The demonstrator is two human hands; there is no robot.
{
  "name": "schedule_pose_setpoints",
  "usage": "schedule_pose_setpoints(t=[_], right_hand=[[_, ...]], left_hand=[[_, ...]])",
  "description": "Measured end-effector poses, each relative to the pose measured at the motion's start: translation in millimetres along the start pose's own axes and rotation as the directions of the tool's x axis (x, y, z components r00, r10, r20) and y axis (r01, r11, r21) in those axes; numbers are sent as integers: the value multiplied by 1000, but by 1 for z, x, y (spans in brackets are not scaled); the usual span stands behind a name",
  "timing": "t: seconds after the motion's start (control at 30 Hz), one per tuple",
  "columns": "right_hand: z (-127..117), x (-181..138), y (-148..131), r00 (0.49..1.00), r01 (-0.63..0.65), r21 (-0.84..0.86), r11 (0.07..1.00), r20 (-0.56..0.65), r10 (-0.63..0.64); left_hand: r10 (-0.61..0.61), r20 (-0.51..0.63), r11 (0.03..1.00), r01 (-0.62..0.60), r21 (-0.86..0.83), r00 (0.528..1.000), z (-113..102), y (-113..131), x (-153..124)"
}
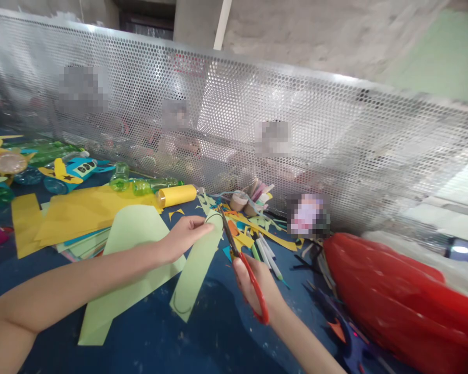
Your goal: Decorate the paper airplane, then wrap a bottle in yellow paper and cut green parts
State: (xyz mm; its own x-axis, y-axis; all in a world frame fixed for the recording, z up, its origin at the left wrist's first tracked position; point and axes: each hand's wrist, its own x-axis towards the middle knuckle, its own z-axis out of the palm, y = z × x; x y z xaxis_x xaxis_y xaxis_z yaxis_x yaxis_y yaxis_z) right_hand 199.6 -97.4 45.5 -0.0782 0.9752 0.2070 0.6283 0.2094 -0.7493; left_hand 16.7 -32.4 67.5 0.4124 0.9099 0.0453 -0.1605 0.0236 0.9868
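The left hand [185, 234] pinches the rounded top end of a pale green paper strip [197, 265] between thumb and fingers. The strip is long, matte and thin, with a dark outline drawn along its curved lower end, and it hangs over the middle of the blue table [218, 337]. The right hand [257, 283] grips a pair of scissors [242, 259] by their glossy red loop handles. The slim metal blades point up and away, just beside the strip's right edge.

A wider sheet of the same green paper [128, 259] lies flat under the left forearm. I cannot tell whether it joins the strip. Behind it spread flat yellow paper sheets [81, 210] and a yellow cylinder [177, 196]. A perforated metal screen [296, 135] stands along the table's far edge. A crinkled, shiny red plastic bag [393, 291] bulges at the right.
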Motion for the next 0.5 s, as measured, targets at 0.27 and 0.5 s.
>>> schedule_pose_setpoints(t=[0.27,0.5], right_hand=[[-8,2,-1,999,6,-60,998,53,-3],[-13,5,0,996,-12,-122,992,86,22]], left_hand=[[31,-16,994,-29,104,999,-6,0,1],[74,-13,975,-70,210,997,-11,-2,5]])
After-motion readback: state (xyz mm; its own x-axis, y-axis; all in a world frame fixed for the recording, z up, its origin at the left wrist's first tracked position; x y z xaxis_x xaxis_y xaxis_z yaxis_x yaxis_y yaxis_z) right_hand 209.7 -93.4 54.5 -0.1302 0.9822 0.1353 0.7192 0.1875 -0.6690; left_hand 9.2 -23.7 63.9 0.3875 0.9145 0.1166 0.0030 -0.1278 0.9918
